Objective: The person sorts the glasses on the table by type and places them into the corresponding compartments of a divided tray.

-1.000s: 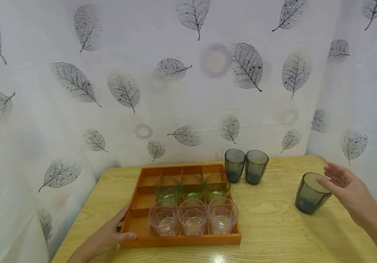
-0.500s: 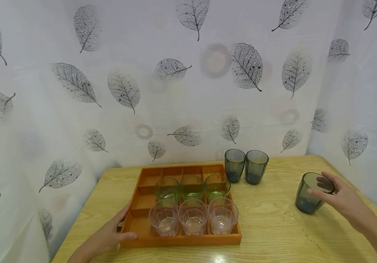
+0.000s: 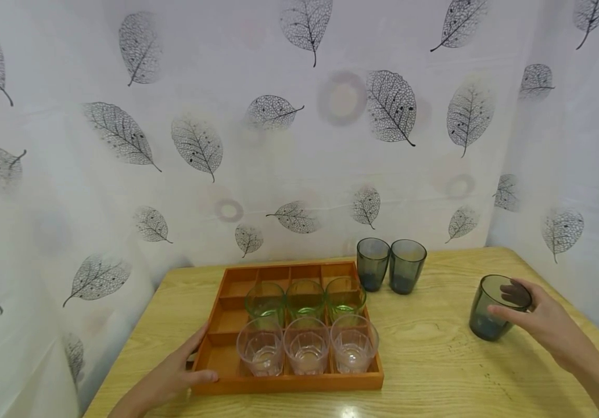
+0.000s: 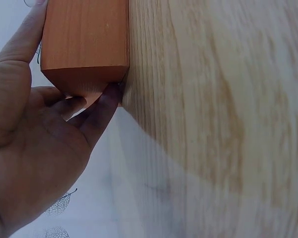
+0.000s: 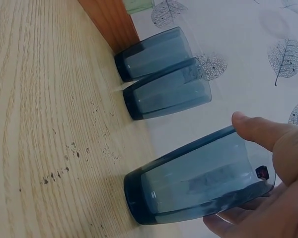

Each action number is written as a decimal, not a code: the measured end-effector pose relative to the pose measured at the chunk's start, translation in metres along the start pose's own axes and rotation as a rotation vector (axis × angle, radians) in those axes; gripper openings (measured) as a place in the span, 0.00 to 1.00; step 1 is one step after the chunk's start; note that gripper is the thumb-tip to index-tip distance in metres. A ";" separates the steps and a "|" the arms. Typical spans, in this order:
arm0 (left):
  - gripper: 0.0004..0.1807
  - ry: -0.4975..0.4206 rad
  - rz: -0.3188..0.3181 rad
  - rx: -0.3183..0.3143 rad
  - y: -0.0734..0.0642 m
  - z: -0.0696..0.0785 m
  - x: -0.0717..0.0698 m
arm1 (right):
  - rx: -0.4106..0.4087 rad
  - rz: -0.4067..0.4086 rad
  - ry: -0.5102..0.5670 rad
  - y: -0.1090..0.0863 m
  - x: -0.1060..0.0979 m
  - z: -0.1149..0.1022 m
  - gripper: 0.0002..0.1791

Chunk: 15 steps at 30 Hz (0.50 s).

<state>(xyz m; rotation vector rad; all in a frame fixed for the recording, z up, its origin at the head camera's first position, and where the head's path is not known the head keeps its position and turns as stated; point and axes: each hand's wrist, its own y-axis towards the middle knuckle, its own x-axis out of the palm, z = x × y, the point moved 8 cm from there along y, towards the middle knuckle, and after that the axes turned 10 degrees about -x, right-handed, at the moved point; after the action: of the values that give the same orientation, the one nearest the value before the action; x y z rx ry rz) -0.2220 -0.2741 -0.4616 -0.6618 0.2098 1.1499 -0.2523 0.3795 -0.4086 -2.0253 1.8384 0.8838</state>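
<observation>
The right hand [image 3: 547,326] grips a dark glass [image 3: 483,318] near its top, fingers and thumb curled around it as it stands on the table [image 3: 427,354], while the left hand [image 3: 171,371] holds a wooden tray [image 3: 289,384] by its left side, three green glasses [image 3: 305,299] and three clear glasses [image 3: 307,348] inside

No legible text or numbers.
</observation>
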 end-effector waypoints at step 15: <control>0.56 0.001 0.002 0.011 -0.001 0.002 0.001 | 0.024 0.061 -0.073 0.006 -0.005 -0.012 0.48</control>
<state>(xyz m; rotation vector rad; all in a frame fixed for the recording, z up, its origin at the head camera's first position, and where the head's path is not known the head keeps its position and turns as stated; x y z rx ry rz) -0.2209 -0.2729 -0.4599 -0.6529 0.2178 1.1491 -0.2548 0.3762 -0.3951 -1.9059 1.8713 0.9356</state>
